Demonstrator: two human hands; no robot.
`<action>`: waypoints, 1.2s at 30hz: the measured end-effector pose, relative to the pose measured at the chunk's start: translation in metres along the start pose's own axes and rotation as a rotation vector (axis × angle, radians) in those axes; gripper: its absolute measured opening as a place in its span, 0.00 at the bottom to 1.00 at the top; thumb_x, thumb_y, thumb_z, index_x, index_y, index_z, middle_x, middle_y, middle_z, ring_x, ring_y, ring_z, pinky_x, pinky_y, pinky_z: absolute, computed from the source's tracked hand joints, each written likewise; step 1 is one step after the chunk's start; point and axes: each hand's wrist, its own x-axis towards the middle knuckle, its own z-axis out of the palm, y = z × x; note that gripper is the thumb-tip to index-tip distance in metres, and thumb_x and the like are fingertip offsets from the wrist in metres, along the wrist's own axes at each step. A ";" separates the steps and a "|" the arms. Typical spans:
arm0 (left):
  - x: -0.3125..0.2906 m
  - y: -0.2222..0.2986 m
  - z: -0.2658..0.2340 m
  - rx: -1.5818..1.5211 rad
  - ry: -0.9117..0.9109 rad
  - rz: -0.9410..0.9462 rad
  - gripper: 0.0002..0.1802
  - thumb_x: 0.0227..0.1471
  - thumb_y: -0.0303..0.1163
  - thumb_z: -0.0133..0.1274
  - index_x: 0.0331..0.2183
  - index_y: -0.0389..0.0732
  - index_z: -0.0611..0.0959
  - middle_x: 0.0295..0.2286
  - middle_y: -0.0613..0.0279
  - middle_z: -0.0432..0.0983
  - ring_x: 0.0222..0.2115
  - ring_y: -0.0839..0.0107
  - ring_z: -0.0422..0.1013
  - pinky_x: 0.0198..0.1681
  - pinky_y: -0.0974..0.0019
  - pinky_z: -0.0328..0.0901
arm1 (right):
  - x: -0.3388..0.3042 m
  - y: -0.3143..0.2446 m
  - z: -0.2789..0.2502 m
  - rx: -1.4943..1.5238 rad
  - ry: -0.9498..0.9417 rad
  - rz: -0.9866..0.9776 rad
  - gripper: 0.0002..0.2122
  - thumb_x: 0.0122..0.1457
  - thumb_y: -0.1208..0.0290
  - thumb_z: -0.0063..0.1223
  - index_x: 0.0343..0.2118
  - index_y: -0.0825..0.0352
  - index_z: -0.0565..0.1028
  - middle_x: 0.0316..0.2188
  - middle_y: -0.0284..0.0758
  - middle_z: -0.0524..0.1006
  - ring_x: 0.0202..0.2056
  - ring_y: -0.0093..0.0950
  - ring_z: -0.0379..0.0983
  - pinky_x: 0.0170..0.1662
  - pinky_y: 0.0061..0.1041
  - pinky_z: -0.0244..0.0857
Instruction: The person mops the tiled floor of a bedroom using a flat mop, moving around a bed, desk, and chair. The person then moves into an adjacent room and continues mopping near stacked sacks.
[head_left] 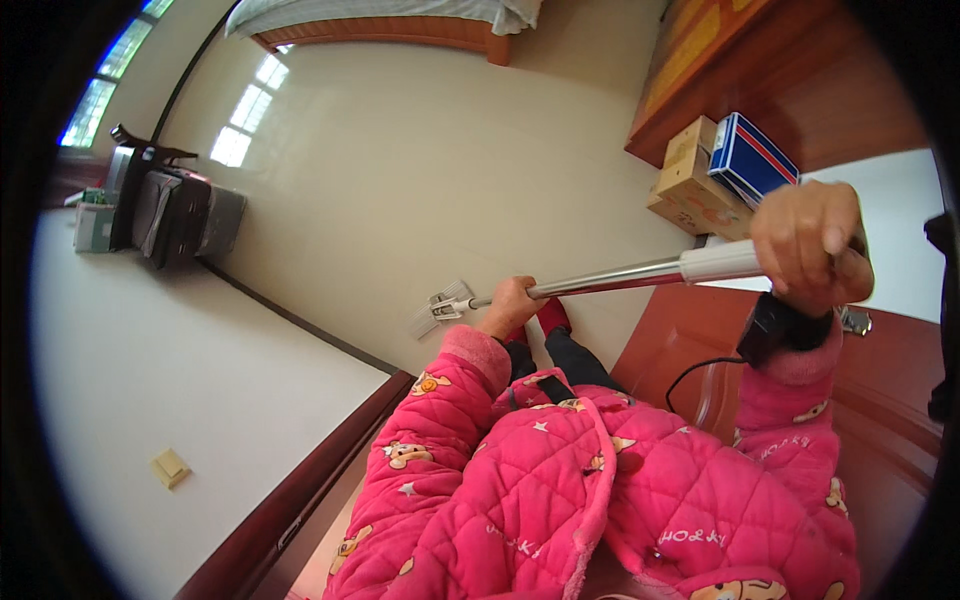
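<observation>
Quilted pink jacket (pixel 540 480), printed with cartoon animals and stars, fills the foreground; its sleeves reach to a mop (pixel 615 278) slanting above the pale floor (pixel 400 150), between a white wall (pixel 150 370) and a reddish-brown door (pixel 880 400). Likely hazards, largest source first: the floor mirrors a window, and should that gloss be wetness, which cannot be told, footing may slip; the door, near the pole's raised end, could be knocked by a wide swing, as could the cardboard box (pixel 685 190) and blue box (pixel 755 160) beyond; the red footwear (pixel 553 317) could be caught by a backward pull; the black cable (pixel 705 362) hanging from the wristband (pixel 785 325) could snag. The mop shows a bright metal pole, a thick white sleeve at its upper end, and a pale, flat head (pixel 440 310) near the wall's dark skirting. The right-hand grip (pixel 810 240) wraps the upper end; the left-hand grip (pixel 512 305) closes around the pole just above the head.
</observation>
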 end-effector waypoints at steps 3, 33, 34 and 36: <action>-0.005 0.002 0.006 0.004 -0.008 0.078 0.14 0.37 0.37 0.62 0.23 0.36 0.79 0.17 0.48 0.72 0.20 0.53 0.70 0.25 0.58 0.64 | -0.035 -0.011 0.037 -0.107 0.317 -0.077 0.05 0.56 0.73 0.43 0.33 0.66 0.68 0.07 0.23 0.63 0.08 0.14 0.55 0.16 0.15 0.58; 0.113 0.237 0.318 0.409 -0.726 0.772 0.12 0.39 0.40 0.59 0.26 0.44 0.81 0.31 0.58 0.75 0.38 0.56 0.70 0.38 0.55 0.67 | -0.285 -0.100 0.168 -1.296 1.559 -0.351 0.04 0.56 0.77 0.34 0.32 0.68 0.64 0.09 0.26 0.55 0.11 0.18 0.50 0.21 0.22 0.52; 0.111 0.233 0.315 0.406 -0.703 0.771 0.12 0.39 0.40 0.59 0.27 0.45 0.81 0.32 0.58 0.75 0.38 0.57 0.70 0.38 0.54 0.67 | -0.286 -0.100 0.167 -1.332 1.497 -0.332 0.07 0.57 0.76 0.33 0.35 0.70 0.64 0.09 0.26 0.55 0.11 0.18 0.50 0.22 0.22 0.54; 0.112 0.230 0.304 0.428 -0.679 0.756 0.12 0.40 0.41 0.59 0.28 0.47 0.81 0.33 0.60 0.75 0.40 0.59 0.69 0.39 0.53 0.66 | -0.284 -0.103 0.165 -1.462 1.468 -0.220 0.07 0.58 0.75 0.33 0.36 0.70 0.64 0.09 0.25 0.55 0.11 0.18 0.51 0.23 0.23 0.56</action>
